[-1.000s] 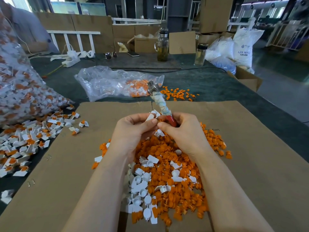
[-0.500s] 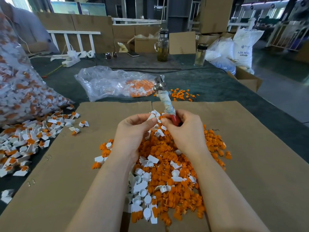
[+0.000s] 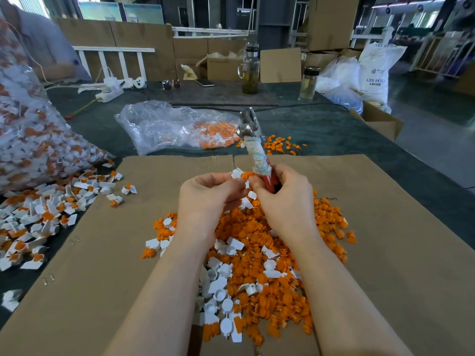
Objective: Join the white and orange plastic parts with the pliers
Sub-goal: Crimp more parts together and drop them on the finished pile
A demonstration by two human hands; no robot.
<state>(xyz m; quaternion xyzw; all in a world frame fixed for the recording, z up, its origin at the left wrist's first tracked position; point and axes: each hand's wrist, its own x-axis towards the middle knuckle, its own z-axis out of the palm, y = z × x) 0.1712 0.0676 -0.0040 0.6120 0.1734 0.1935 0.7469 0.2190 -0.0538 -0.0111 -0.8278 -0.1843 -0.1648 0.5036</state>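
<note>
My right hand grips the red handles of the pliers, whose cloth-wrapped shaft and metal jaws point up and away. My left hand pinches a small white part with an orange part against it, right next to my right thumb. Both hands hover over a heap of loose orange and white parts on the cardboard sheet.
Joined white-and-orange pieces lie spread at the left, beside a big full plastic bag. A clear bag with orange parts lies behind the cardboard. Two bottles, boxes and white sacks stand at the far side.
The pliers have tipped more upright, jaws swinging right and up. My hands have stayed close together over the heap, and the orange part now shows at my left fingertips.
</note>
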